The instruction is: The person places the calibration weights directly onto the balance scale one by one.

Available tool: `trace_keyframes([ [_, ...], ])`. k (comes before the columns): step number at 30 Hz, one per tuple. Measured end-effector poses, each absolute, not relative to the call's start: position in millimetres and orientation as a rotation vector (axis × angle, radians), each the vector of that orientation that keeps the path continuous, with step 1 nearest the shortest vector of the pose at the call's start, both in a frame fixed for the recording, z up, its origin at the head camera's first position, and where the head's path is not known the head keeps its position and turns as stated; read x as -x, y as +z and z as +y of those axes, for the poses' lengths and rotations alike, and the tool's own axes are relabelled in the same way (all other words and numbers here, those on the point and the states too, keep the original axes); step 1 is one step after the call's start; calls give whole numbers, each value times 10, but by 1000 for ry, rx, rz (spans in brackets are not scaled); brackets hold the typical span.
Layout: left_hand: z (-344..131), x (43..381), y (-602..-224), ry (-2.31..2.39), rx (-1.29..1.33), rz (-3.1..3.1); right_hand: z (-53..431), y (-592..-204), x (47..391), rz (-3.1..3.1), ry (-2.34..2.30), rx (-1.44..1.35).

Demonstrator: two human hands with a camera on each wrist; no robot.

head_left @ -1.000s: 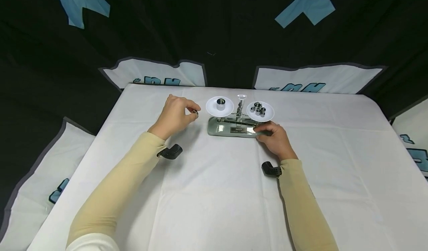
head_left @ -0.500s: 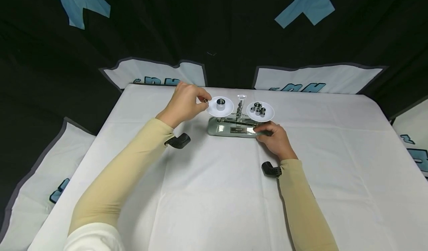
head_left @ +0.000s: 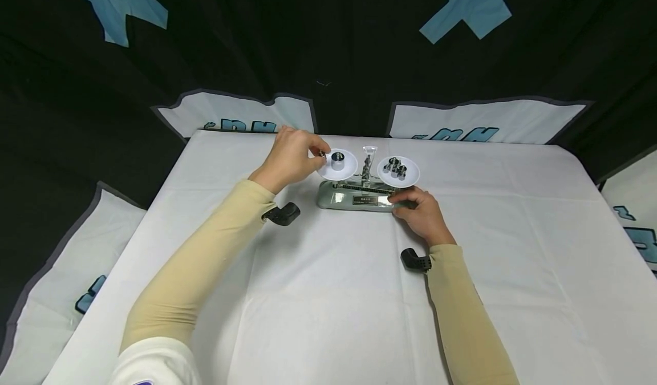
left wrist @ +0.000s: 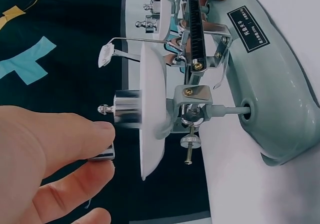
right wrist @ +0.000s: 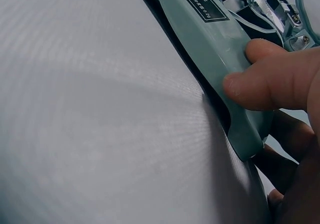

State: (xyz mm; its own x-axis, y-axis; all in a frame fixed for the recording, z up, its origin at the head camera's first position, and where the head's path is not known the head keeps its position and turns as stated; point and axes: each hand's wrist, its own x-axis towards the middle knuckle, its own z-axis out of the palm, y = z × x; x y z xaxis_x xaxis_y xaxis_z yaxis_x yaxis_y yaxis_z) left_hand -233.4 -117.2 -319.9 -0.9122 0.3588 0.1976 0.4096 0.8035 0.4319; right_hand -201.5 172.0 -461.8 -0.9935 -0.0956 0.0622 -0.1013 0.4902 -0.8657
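A two-pan balance with a grey-green base [head_left: 333,198] stands near the table's far side. One larger metal weight [head_left: 337,161] sits upright on its left white pan [head_left: 336,175]. Several small metal weights [head_left: 394,166] crowd the right pan [head_left: 412,174]. My left hand [head_left: 292,157] pinches a small shiny weight [left wrist: 105,154] between thumb and finger, just above the left pan's outer edge; fingers cover much of it. At the base's right end, my right hand [head_left: 421,214] grips the housing, thumb on the front face and other fingers behind [right wrist: 280,84].
A white cloth covers the table [head_left: 328,294]. Between the pans rises the balance's clear-topped pointer post [head_left: 367,162]. An adjusting nut [left wrist: 191,141] sticks out below the left pan. Behind the table hangs a black curtain [head_left: 328,43] with blue patches.
My left hand has moved right and slightly up with the small weight, from beside the balance to the left pan's edge. The right hand keeps its hold on the base.
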Motion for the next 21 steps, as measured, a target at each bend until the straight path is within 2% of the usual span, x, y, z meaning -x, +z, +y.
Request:
trace_keyframes([
  [21, -1118, 2395, -3345, -693, 586, -2898, 1711, -4613, 2010, -2720, 1577, -140],
])
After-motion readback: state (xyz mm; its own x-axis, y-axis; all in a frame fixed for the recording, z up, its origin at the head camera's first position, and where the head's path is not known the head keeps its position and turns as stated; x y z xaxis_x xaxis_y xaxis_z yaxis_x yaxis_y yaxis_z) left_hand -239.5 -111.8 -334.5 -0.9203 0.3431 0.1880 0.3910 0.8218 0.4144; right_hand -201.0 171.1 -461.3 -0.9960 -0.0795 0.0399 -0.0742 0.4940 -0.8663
